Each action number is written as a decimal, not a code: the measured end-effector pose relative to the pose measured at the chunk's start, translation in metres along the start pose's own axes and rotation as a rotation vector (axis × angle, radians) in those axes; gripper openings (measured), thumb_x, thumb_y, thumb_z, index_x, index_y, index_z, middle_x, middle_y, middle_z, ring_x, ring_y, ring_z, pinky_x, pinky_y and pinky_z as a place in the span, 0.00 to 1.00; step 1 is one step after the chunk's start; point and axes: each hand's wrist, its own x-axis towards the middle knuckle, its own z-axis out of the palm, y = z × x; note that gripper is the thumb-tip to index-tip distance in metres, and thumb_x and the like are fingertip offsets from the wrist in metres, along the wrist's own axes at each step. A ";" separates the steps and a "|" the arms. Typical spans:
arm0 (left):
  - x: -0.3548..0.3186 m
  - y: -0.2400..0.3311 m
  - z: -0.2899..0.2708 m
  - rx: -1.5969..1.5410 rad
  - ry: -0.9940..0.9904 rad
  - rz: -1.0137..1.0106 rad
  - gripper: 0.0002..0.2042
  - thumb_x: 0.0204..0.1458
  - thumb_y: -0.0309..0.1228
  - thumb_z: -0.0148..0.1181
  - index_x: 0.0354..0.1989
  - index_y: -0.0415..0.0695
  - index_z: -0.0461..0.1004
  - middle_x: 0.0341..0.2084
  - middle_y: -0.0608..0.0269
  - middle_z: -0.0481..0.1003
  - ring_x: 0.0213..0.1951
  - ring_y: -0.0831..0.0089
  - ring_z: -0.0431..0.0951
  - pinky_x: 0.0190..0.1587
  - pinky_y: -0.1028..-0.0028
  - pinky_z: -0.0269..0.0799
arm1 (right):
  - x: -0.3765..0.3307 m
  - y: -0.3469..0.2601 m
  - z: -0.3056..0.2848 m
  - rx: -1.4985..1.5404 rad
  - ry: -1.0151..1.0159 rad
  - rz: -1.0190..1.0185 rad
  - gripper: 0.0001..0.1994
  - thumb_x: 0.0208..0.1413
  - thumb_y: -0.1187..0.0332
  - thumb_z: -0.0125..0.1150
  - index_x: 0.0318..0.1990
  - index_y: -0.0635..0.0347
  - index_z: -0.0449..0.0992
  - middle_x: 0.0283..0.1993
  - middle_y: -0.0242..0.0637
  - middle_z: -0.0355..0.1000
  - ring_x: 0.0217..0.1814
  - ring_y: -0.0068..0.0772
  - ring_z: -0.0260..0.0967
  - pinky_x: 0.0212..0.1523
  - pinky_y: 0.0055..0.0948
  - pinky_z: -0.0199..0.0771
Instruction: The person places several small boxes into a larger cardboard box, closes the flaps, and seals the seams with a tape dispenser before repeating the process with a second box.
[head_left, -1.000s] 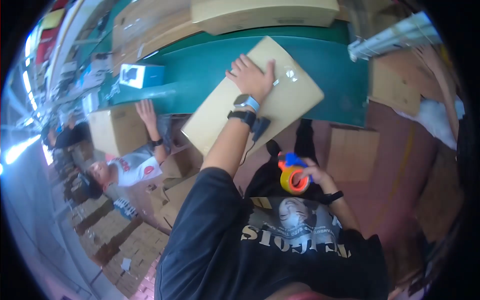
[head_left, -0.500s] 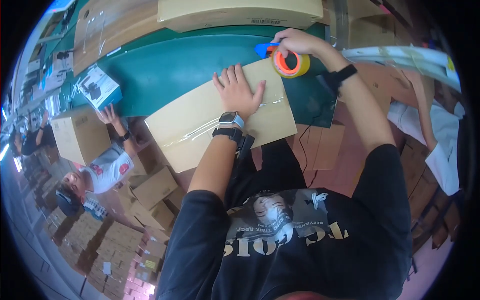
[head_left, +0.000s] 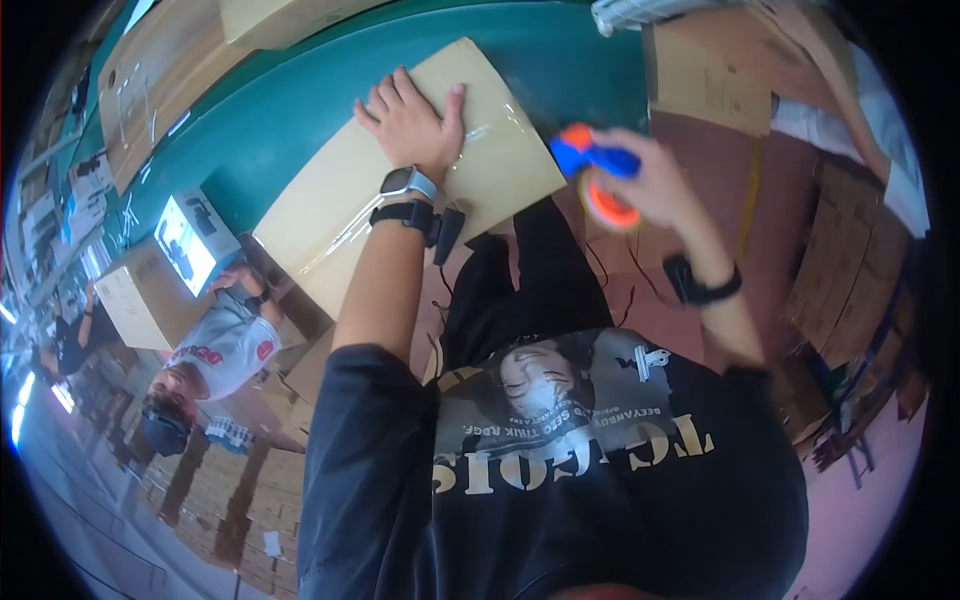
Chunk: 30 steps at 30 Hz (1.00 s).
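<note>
A closed cardboard box (head_left: 330,215) lies at the near edge of the green table, with clear tape along its top seam. My left hand (head_left: 415,125) lies flat on the top of the box, fingers spread. To the right of the box, past its edge, my right hand (head_left: 645,175) is closed on a blue and orange tape dispenser (head_left: 600,160). The dispenser's roll hangs below the hand, its orange core showing; motion blurs it. The dispenser appears apart from the box.
A green table (head_left: 290,110) stretches beyond the box, with larger cartons (head_left: 160,80) at its far side. On the left, a co-worker (head_left: 215,345) handles a white and blue product box (head_left: 195,240) beside a carton (head_left: 150,295). Another person's arm (head_left: 825,90) is at the upper right. Stacked cartons (head_left: 835,270) stand right.
My right hand has brought the tape dispenser from the box's far right corner back toward me. My left hand stays pressed on the box. The co-worker's product box has tilted.
</note>
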 end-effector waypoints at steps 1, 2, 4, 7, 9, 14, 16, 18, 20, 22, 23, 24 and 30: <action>-0.001 0.002 0.000 0.014 0.037 0.023 0.38 0.52 0.56 0.57 0.62 0.34 0.66 0.55 0.43 0.69 0.61 0.49 0.66 0.69 0.42 0.43 | -0.037 0.019 0.011 0.089 0.013 0.012 0.27 0.51 0.65 0.75 0.58 0.63 0.75 0.53 0.43 0.78 0.53 0.34 0.76 0.56 0.31 0.73; 0.003 0.009 -0.001 0.019 0.078 0.052 0.38 0.52 0.55 0.58 0.62 0.35 0.65 0.55 0.43 0.69 0.61 0.49 0.66 0.69 0.43 0.44 | -0.050 0.022 0.021 0.093 0.049 0.018 0.27 0.51 0.65 0.75 0.58 0.63 0.75 0.53 0.43 0.78 0.53 0.34 0.76 0.56 0.31 0.73; 0.004 0.026 -0.008 -0.050 -0.032 0.317 0.37 0.52 0.53 0.59 0.62 0.35 0.66 0.55 0.43 0.70 0.62 0.50 0.66 0.69 0.42 0.45 | -0.078 0.018 0.047 0.042 0.147 0.100 0.27 0.50 0.66 0.75 0.58 0.62 0.75 0.51 0.45 0.79 0.54 0.38 0.77 0.56 0.34 0.74; -0.029 0.063 -0.035 -0.339 -0.373 1.010 0.32 0.48 0.46 0.63 0.59 0.39 0.70 0.54 0.47 0.72 0.62 0.52 0.67 0.70 0.45 0.50 | -0.102 0.005 0.061 -0.029 0.195 0.160 0.27 0.49 0.65 0.74 0.57 0.62 0.75 0.49 0.46 0.80 0.53 0.41 0.78 0.54 0.37 0.76; -0.054 0.075 -0.049 -0.507 -0.497 1.244 0.29 0.45 0.41 0.65 0.57 0.42 0.72 0.53 0.49 0.74 0.62 0.53 0.68 0.70 0.48 0.53 | -0.093 -0.006 0.060 -0.144 0.151 0.147 0.26 0.48 0.64 0.74 0.55 0.62 0.76 0.46 0.46 0.80 0.51 0.46 0.79 0.52 0.40 0.77; -0.052 0.074 -0.041 -0.371 -0.485 1.181 0.28 0.37 0.35 0.65 0.53 0.44 0.75 0.50 0.51 0.75 0.59 0.53 0.70 0.71 0.52 0.54 | -0.094 -0.054 0.078 -0.372 0.133 0.296 0.22 0.47 0.61 0.72 0.49 0.61 0.79 0.43 0.46 0.81 0.48 0.51 0.78 0.50 0.44 0.78; -0.054 0.078 -0.049 -0.324 -0.542 1.221 0.30 0.36 0.35 0.65 0.55 0.43 0.74 0.51 0.49 0.73 0.59 0.51 0.70 0.71 0.51 0.55 | -0.088 -0.050 0.107 -0.718 -0.102 0.343 0.18 0.46 0.66 0.67 0.47 0.57 0.81 0.44 0.45 0.81 0.48 0.50 0.79 0.47 0.43 0.80; -0.056 0.086 -0.055 -0.271 -0.587 1.247 0.30 0.36 0.35 0.65 0.55 0.44 0.75 0.51 0.50 0.74 0.59 0.51 0.70 0.71 0.52 0.54 | -0.078 0.001 0.141 -0.892 -0.338 0.391 0.16 0.47 0.69 0.64 0.46 0.54 0.82 0.44 0.44 0.81 0.47 0.48 0.80 0.46 0.41 0.81; -0.059 0.092 -0.062 -0.157 -0.674 1.233 0.31 0.35 0.36 0.65 0.55 0.44 0.75 0.51 0.51 0.74 0.58 0.50 0.70 0.72 0.53 0.53 | -0.106 0.047 0.156 -0.752 -0.368 0.477 0.17 0.48 0.69 0.64 0.48 0.54 0.81 0.44 0.44 0.81 0.48 0.47 0.80 0.47 0.41 0.81; -0.038 0.092 -0.051 -0.116 -0.557 1.214 0.29 0.37 0.37 0.66 0.53 0.44 0.76 0.52 0.51 0.74 0.58 0.49 0.70 0.71 0.53 0.55 | -0.122 0.063 0.136 -0.492 -0.146 0.562 0.19 0.47 0.67 0.65 0.50 0.54 0.81 0.46 0.46 0.80 0.50 0.47 0.79 0.49 0.42 0.79; -0.047 0.087 -0.055 -0.112 -0.514 1.241 0.27 0.38 0.38 0.66 0.51 0.43 0.76 0.52 0.51 0.74 0.57 0.48 0.70 0.70 0.52 0.57 | -0.140 0.071 0.130 -0.326 -0.061 0.641 0.19 0.47 0.66 0.67 0.50 0.54 0.81 0.47 0.46 0.80 0.51 0.48 0.79 0.50 0.42 0.78; -0.057 0.084 -0.066 -0.119 -0.474 1.282 0.26 0.40 0.39 0.66 0.50 0.43 0.77 0.52 0.51 0.74 0.57 0.47 0.70 0.68 0.52 0.58 | -0.154 0.082 0.116 -0.096 -0.002 0.643 0.19 0.46 0.64 0.68 0.49 0.54 0.80 0.48 0.47 0.79 0.52 0.49 0.78 0.50 0.42 0.78; 0.048 0.060 -0.060 -0.425 -0.417 0.930 0.28 0.55 0.47 0.57 0.58 0.38 0.72 0.60 0.51 0.70 0.59 0.45 0.70 0.70 0.47 0.56 | -0.149 0.123 0.041 0.232 0.338 0.548 0.21 0.50 0.64 0.68 0.52 0.60 0.76 0.40 0.36 0.78 0.44 0.34 0.76 0.46 0.31 0.73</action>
